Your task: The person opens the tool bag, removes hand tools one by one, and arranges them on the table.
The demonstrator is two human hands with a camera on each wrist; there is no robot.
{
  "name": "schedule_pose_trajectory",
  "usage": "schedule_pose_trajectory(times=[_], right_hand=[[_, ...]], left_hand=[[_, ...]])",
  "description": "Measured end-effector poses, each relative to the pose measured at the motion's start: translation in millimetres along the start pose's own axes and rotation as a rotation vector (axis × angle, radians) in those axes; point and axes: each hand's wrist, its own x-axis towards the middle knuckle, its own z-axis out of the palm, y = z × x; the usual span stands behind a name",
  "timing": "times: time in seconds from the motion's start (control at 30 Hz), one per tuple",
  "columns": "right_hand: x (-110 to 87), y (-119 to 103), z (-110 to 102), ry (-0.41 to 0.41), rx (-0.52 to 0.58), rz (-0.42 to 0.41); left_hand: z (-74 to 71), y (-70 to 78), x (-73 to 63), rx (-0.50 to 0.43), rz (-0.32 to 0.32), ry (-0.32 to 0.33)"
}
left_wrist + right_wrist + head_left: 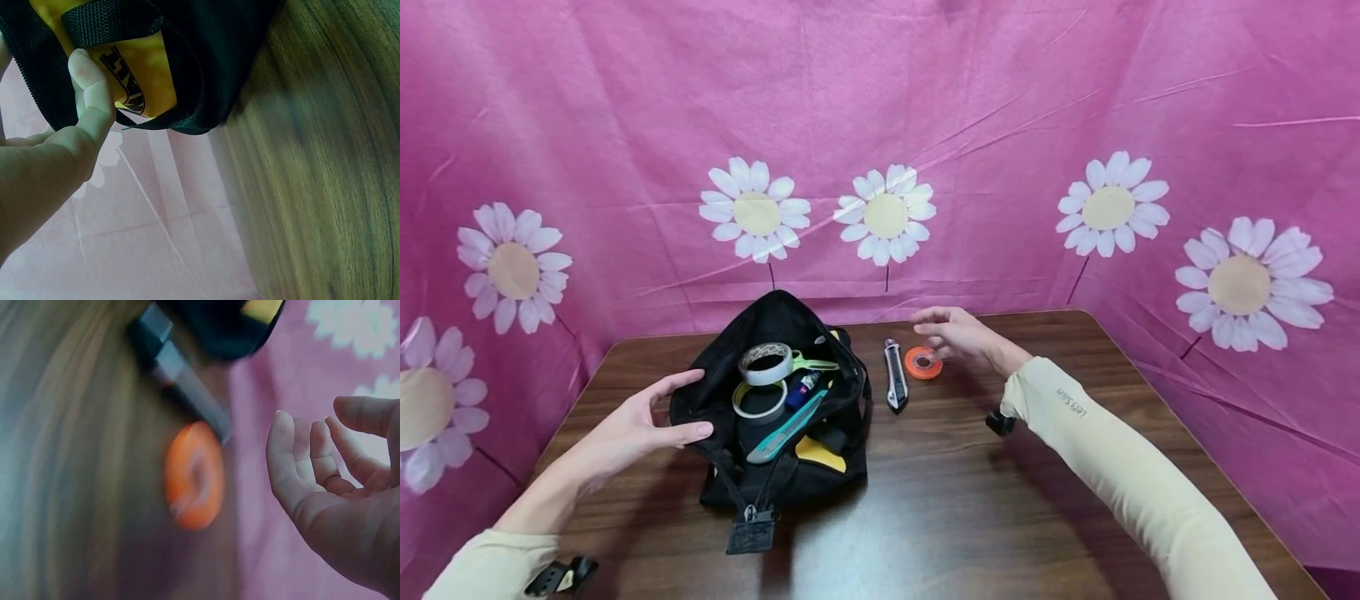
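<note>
A black tool bag (pixel 760 321) with yellow panels stands unzipped at the left of the table. My left hand (pixel 640 421) grips its left rim; in the left wrist view the thumb (pixel 92 87) lies against the bag's outside. Inside are two tape rolls, the upper one white (pixel 769 378), a teal utility knife (pixel 788 428), a blue bottle-like item (pixel 802 389) and a light green-handled tool (pixel 812 363). My right hand (pixel 958 335) hovers with loosely bent fingers, holding nothing, beside an orange tape roll (pixel 912 364). A grey utility knife (pixel 896 375) lies left of that roll.
The brown wooden table (pixel 955 500) carries everything. Pink cloth (pixel 985 108) with white flowers hangs behind and at both sides. The bag's zipper end tab (pixel 751 533) hangs over its front.
</note>
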Motion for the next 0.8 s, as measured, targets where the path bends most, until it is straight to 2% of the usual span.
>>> schedule_pose_trajectory(times=[0.2,0.37,0.57,0.8], right_hand=[[-12.3,-55,42,-0.172,0.063,-0.105],[-19.1,-85,80,-0.294,0.068,-0.169],[-18.8,-106,124,-0.408,0.078,-0.188],[-8.7,-114,163,-0.479,0.105,-0.191]], left_hand=[[-0.6,1.5,-1.2,0.012,-0.006,0.004],[0.9,1.2,-2.0,-0.014,-0.002,-0.002],[1.0,1.7,-2.0,-0.004,0.0,0.004],[2.4,2.3,-2.1,-0.055,-0.002,-0.006]])
